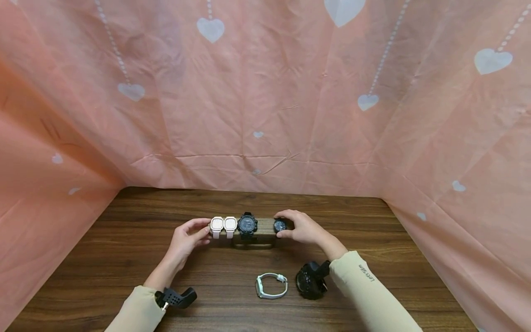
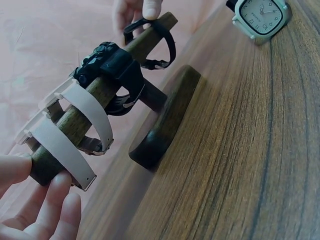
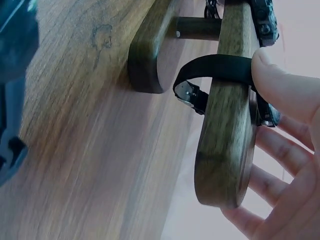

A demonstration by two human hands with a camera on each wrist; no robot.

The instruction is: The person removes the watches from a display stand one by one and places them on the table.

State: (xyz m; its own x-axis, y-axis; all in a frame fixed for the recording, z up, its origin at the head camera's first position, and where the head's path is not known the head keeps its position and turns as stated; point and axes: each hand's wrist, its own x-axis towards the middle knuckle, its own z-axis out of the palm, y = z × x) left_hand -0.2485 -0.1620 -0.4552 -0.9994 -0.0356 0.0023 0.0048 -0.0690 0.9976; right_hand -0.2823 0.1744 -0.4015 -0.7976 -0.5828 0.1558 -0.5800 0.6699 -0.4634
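Observation:
A T-shaped wooden watch stand (image 1: 265, 225) carries two pale watches (image 2: 75, 107) side by side at its left, then a chunky black watch (image 1: 247, 224). Fingers and thumb of my left hand (image 1: 188, 237) grip the bar's left end, beside the pale watches. Over the bar's right part hangs a smaller black watch (image 1: 280, 225), its strap (image 3: 215, 69) buckled in a loop around the wood. My right hand (image 1: 303, 227) pinches this watch, thumb on the strap edge and fingers by the case. The bar's right end sticks out past the strap.
Nearer me on the brown wooden table (image 1: 232, 304) lies a white watch (image 1: 271, 286) with its strap looped. To its right is a bulky black watch (image 1: 308, 281), partly overlapped by my right wrist camera. Pink cloth (image 1: 265, 115) with white hearts surrounds the table's back and sides.

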